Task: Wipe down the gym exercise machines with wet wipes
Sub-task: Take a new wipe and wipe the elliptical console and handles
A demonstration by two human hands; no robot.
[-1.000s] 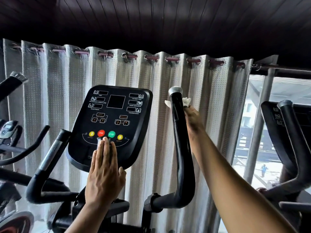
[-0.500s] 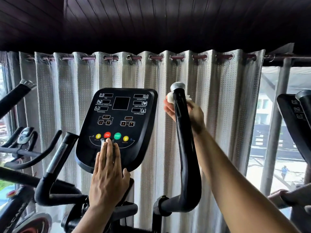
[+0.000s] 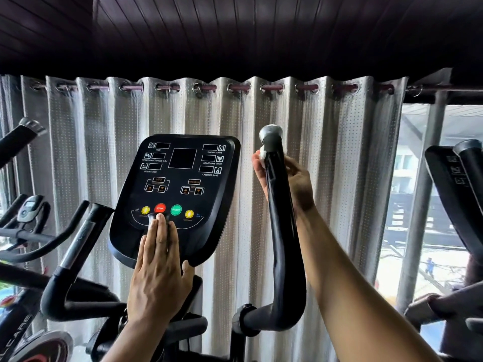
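Note:
A black exercise machine stands before me, its console (image 3: 180, 178) carrying coloured buttons. My left hand (image 3: 159, 273) lies flat on the console's lower edge, fingers straight, fingertips by the red stop button. My right hand (image 3: 292, 178) is wrapped round the upper part of the machine's tall right handlebar (image 3: 283, 246), just below its silver end cap. A white wet wipe (image 3: 262, 154) is pressed between that hand and the bar; only a small corner of it shows at the bar's left side.
The machine's left handlebar (image 3: 78, 246) rises at lower left. Exercise bikes (image 3: 28, 218) stand further left. Another machine's console and bar (image 3: 462, 184) are at the right edge. A pale curtain (image 3: 339, 165) hangs close behind, with a window on the right.
My right hand has slid a little down the right handlebar with the wipe, and less of the wipe shows now. My left hand stays on the console. My head has turned slightly left.

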